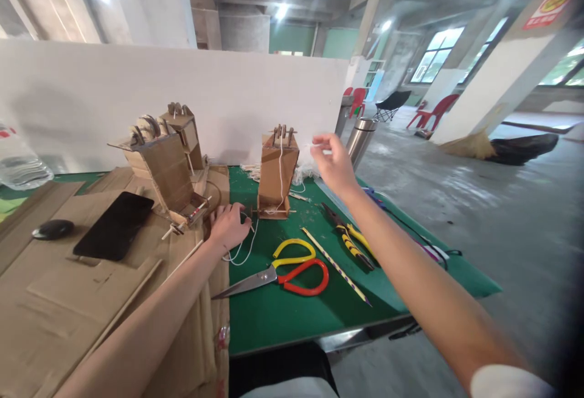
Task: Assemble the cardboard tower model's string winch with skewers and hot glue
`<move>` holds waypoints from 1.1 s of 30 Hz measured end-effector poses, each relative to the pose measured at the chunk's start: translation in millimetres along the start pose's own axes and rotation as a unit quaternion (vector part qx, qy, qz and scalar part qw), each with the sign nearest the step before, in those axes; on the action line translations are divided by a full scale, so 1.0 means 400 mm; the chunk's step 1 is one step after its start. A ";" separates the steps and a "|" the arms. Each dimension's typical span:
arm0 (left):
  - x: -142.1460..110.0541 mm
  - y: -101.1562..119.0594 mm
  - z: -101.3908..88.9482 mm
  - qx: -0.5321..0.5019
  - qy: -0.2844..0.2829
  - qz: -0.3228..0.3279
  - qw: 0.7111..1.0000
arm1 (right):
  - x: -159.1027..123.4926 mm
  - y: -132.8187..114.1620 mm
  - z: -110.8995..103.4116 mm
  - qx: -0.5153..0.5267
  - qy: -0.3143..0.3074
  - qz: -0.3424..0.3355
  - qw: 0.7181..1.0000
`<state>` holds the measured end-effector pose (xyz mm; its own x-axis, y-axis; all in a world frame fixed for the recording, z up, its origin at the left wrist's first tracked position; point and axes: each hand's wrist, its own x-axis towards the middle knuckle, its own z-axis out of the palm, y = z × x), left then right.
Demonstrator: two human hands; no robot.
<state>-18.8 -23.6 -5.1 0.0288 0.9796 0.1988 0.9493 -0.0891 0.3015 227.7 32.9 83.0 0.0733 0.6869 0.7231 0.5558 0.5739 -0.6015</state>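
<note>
A narrow cardboard model [279,176] stands upright on the green table, with small wheels on a stick axle at its top and a crank axle at its base. White string [281,167] runs from the wheels down its front. Left of the base, my left hand [230,226] rests low at the cardboard's edge, fingers curled on a loose loop of the white string. My right hand [334,162] is raised to the right of the model's top, thumb and bent fingers apart, with nothing clear between them. Scissors [274,273] with yellow and red handles lie below the model.
A striped pencil [337,267], pliers [349,240] and a steel flask [362,139] are at the right. Another cardboard model [166,170], a black phone [114,226] and a mouse [53,229] sit on cardboard sheets [86,307] at left. A white panel [219,100] stands behind.
</note>
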 end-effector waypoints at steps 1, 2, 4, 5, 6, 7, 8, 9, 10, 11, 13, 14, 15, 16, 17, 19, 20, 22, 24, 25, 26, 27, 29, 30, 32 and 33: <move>-0.001 0.000 0.000 0.002 0.001 0.001 1.000 | 0.032 -0.014 -0.002 0.020 -0.010 -0.007 1.000; -0.002 -0.001 0.000 0.004 0.002 0.001 1.000 | 0.060 -0.028 0.000 0.038 -0.025 -0.015 0.999; -0.003 -0.001 0.001 0.006 0.002 -0.002 1.000 | 0.102 -0.049 0.010 0.058 -0.055 -0.035 0.996; -0.003 -0.002 0.002 0.005 0.001 -0.003 1.000 | 0.115 -0.058 0.018 0.061 -0.069 -0.047 0.995; -0.003 -0.003 0.004 0.004 0.000 -0.004 1.000 | 0.124 -0.064 0.026 0.061 -0.083 -0.057 0.993; -0.003 -0.004 0.005 0.002 0.000 -0.004 1.000 | 0.130 -0.069 0.035 0.058 -0.095 -0.065 0.992; -0.003 -0.004 0.006 0.001 0.000 -0.005 1.000 | 0.134 -0.072 0.044 0.056 -0.106 -0.069 0.990; -0.003 -0.005 0.007 0.001 0.001 -0.006 1.000 | 0.136 -0.074 0.052 0.055 -0.114 -0.070 0.989; -0.003 -0.005 0.008 0.001 0.001 -0.006 1.000 | 0.138 -0.074 0.059 0.056 -0.122 -0.069 0.989; -0.004 -0.005 0.008 0.003 0.001 -0.006 1.000 | 0.139 -0.074 0.065 0.059 -0.127 -0.066 0.988; -0.004 -0.004 0.007 0.004 0.001 -0.004 1.000 | 0.142 -0.070 0.074 0.071 -0.132 -0.062 0.987; -0.004 -0.003 0.006 0.004 0.000 -0.004 1.000 | 0.143 -0.068 0.077 0.076 -0.133 -0.060 0.986; -0.004 -0.003 0.006 0.003 -0.001 -0.005 1.000 | 0.144 -0.065 0.079 0.078 -0.133 -0.058 0.986; -0.004 -0.002 0.005 0.002 -0.001 -0.007 1.000 | 0.145 -0.063 0.081 0.079 -0.133 -0.056 0.986; -0.004 -0.002 0.004 0.001 -0.003 -0.010 1.000 | 0.146 -0.061 0.081 0.076 -0.132 -0.053 0.987; -0.004 -0.001 0.003 -0.001 -0.005 -0.013 1.000 | 0.148 -0.059 0.081 0.052 -0.134 -0.042 0.989; -0.004 -0.001 0.003 -0.002 -0.006 -0.013 1.000 | 0.148 -0.059 0.081 0.034 -0.134 -0.037 0.990; -0.005 -0.001 0.003 -0.005 -0.006 -0.012 1.000 | 0.148 -0.060 0.080 -0.001 -0.133 -0.032 0.991; -0.005 -0.002 0.004 -0.005 -0.004 -0.010 1.000 | 0.146 -0.061 0.080 -0.003 -0.125 -0.033 0.992; -0.005 -0.003 0.005 -0.004 -0.002 -0.009 1.000 | 0.144 -0.062 0.080 0.010 -0.119 -0.034 0.992; -0.005 -0.003 0.006 -0.002 0.000 -0.008 1.000 | 0.141 -0.063 0.080 0.028 -0.114 -0.037 0.992; -0.005 -0.004 0.007 -0.001 0.001 -0.007 1.000 | 0.139 -0.064 0.080 0.046 -0.110 -0.040 0.992; -0.005 -0.005 0.009 -0.001 0.004 -0.006 1.000 | 0.134 -0.068 0.079 0.070 -0.108 -0.047 0.991; -0.005 -0.005 0.009 -0.001 0.005 -0.006 1.000 | 0.132 -0.071 0.078 0.073 -0.110 -0.049 0.990; -0.006 -0.005 0.009 0.000 0.005 -0.006 1.000 | 0.131 -0.075 0.077 0.071 -0.113 -0.050 0.990; -0.006 -0.005 0.008 0.001 0.005 -0.005 1.000 | 0.131 -0.077 0.077 0.067 -0.111 -0.049 0.990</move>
<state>-19.6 -25.3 -9.2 0.0164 0.9785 0.2057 0.9498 -0.0795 0.3025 189.0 65.2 128.9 -0.1679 0.6984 0.6958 0.4350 0.6859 -0.5834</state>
